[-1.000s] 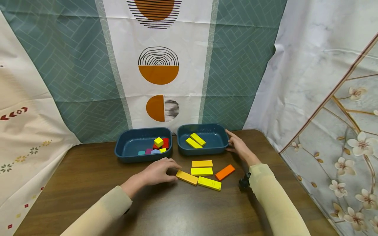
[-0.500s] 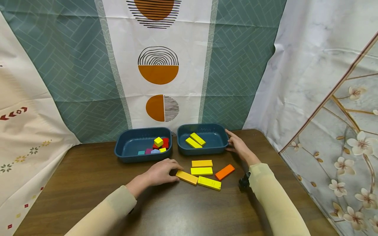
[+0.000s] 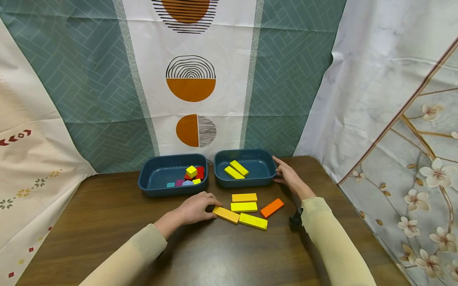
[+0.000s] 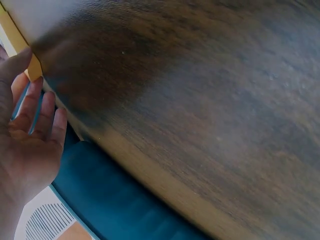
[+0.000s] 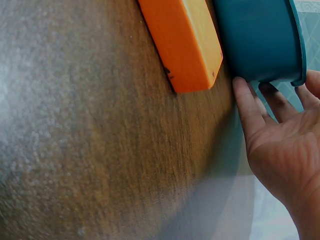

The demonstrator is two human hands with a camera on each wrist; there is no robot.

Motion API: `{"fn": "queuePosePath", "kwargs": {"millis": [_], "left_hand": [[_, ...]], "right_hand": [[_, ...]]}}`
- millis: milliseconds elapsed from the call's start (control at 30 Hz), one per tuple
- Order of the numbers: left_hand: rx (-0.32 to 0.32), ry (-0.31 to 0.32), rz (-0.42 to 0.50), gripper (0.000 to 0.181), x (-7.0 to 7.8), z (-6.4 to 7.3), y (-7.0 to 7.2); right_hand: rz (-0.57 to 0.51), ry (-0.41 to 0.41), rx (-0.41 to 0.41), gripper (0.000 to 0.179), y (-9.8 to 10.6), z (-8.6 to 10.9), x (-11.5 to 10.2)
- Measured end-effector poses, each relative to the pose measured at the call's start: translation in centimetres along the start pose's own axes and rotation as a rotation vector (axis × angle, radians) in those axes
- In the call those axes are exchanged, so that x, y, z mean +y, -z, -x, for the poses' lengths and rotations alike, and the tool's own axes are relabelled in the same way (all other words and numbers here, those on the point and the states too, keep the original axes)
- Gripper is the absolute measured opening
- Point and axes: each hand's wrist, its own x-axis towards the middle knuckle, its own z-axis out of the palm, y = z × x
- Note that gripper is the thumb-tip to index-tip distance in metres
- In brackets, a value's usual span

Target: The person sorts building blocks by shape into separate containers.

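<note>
My left hand (image 3: 193,209) pinches the near-left end of a yellow-orange rectangular block (image 3: 227,215) between thumb and fingers. The block lies on the table, its far end right at a yellow block (image 3: 253,221). In the left wrist view, my thumb and fingertips meet at the end of the yellow-orange block (image 4: 33,69). On the other side, my right hand (image 3: 291,179) rests extended fingertips against the right end of a dark blue bin (image 3: 247,183). That bin holds two yellow blocks (image 3: 237,170). The right wrist view has these fingertips at the bin's wall (image 5: 260,40).
Another dark blue bin (image 3: 171,192) stands to the left, with small coloured pieces including a yellow cube (image 3: 191,171). Between the hands lie another yellow-orange block (image 3: 244,198), a yellow block (image 3: 244,207) and an orange block (image 3: 272,208). A patterned curtain (image 3: 286,79) hangs behind the table.
My left hand has moved slightly right, and its thumb and fingers have come together on the yellow-orange block's end. My right hand stays at the bin.
</note>
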Motion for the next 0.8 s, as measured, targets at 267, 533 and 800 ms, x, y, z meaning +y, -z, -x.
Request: {"fn": "queuePosePath", "kwargs": {"millis": [267,533,800], "left_hand": [[0.001,-0.011,-0.014,0.039,-0.26,-0.17,-0.25],[0.004,-0.013,-0.009,0.039,-0.26,-0.09,-0.14],[0.011,-0.020,-0.006,0.036,-0.24,-0.06,-0.14]], "right_hand": [[0.000,-0.005,0.003,0.067,-0.06,-0.01,-0.10],[-0.005,-0.007,0.001,0.067,-0.02,-0.05,-0.04],[-0.005,-0.012,0.009,0.068,-0.04,-0.11,-0.02]]}}
